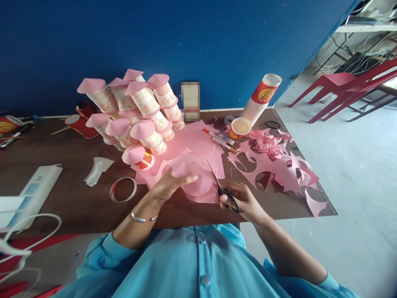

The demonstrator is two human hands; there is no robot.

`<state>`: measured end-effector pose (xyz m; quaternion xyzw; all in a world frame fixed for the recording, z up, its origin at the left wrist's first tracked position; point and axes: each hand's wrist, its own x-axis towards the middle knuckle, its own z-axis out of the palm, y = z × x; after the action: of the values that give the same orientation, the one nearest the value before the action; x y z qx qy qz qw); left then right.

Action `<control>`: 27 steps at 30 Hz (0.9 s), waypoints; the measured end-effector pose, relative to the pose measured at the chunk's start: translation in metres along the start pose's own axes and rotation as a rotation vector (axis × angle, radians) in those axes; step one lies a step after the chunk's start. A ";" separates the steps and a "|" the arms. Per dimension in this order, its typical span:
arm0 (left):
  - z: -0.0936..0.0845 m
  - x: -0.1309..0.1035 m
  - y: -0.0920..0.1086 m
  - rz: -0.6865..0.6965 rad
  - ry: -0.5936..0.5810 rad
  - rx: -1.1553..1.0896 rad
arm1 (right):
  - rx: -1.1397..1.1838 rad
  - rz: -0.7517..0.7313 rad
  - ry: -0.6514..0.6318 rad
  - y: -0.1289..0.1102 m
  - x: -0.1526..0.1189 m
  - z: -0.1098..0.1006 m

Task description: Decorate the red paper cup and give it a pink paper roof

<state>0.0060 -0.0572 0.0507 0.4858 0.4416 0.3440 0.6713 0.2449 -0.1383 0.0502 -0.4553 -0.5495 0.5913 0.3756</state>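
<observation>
Cutting pink paper (194,174) at the table's (77,203) near edge, my right hand (245,203) grips black scissors (221,188), blades open. My left hand (170,184) pinches the sheet. Paper-capped cups (136,116) stack behind; scraps (279,165) lie right.

Paper sheet (198,182) at the table's (77,207) front edge; capped cups (136,116) behind-left, paper scraps (279,165) right, tape roll (123,189) left, cup stack (260,101) probably leaning behind-right.
</observation>
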 end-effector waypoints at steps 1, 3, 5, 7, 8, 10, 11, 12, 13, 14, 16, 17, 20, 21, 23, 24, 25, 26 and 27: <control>0.000 0.000 0.000 0.005 -0.014 0.003 | -0.006 0.000 0.006 -0.001 0.000 0.001; -0.001 0.001 -0.001 0.016 -0.048 0.015 | -0.011 -0.004 0.017 -0.002 0.001 0.001; -0.002 0.001 -0.002 0.033 -0.074 0.027 | -0.010 -0.006 0.022 -0.001 0.001 0.002; -0.003 0.002 -0.003 0.065 -0.082 0.042 | -0.005 -0.010 0.023 0.000 0.001 0.002; -0.003 0.002 -0.004 0.080 -0.086 0.050 | -0.001 -0.013 0.023 0.000 0.001 0.002; -0.004 0.003 -0.006 0.096 -0.092 0.066 | 0.006 -0.025 0.024 0.002 0.000 0.002; -0.004 0.003 -0.007 0.096 -0.099 0.069 | 0.010 -0.029 0.025 0.003 0.000 0.002; -0.004 0.003 -0.007 0.093 -0.106 0.069 | 0.013 -0.033 0.026 0.003 0.000 0.002; -0.004 0.003 -0.007 0.093 -0.109 0.067 | 0.017 -0.037 0.028 0.004 0.000 0.002; -0.004 0.003 -0.007 0.094 -0.108 0.065 | 0.019 -0.041 0.030 0.004 0.000 0.002; -0.004 0.003 -0.007 0.099 -0.097 0.067 | 0.022 -0.044 0.034 0.004 0.000 0.002; -0.004 0.003 -0.006 0.100 -0.093 0.070 | 0.022 -0.045 0.036 0.004 0.000 0.002; -0.003 0.002 -0.005 0.091 -0.103 0.076 | 0.017 -0.041 0.037 0.003 -0.001 0.002; -0.004 0.002 -0.005 0.090 -0.103 0.080 | 0.013 -0.042 0.036 0.003 -0.001 0.002; -0.004 0.002 -0.005 0.092 -0.087 0.088 | 0.000 -0.047 0.032 0.002 0.000 0.002; -0.004 0.001 -0.005 0.091 -0.076 0.091 | -0.008 -0.050 0.031 0.002 0.000 0.002; -0.004 0.001 -0.005 0.087 -0.065 0.092 | -0.015 -0.055 0.029 0.001 0.000 0.002; -0.004 0.001 -0.005 0.082 -0.060 0.091 | -0.020 -0.059 0.027 0.001 0.000 0.002; -0.004 0.001 -0.004 0.076 -0.060 0.089 | -0.021 -0.063 0.024 0.001 0.000 0.002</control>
<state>0.0029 -0.0565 0.0459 0.5414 0.4175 0.3345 0.6486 0.2431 -0.1390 0.0489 -0.4489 -0.5652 0.5676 0.3960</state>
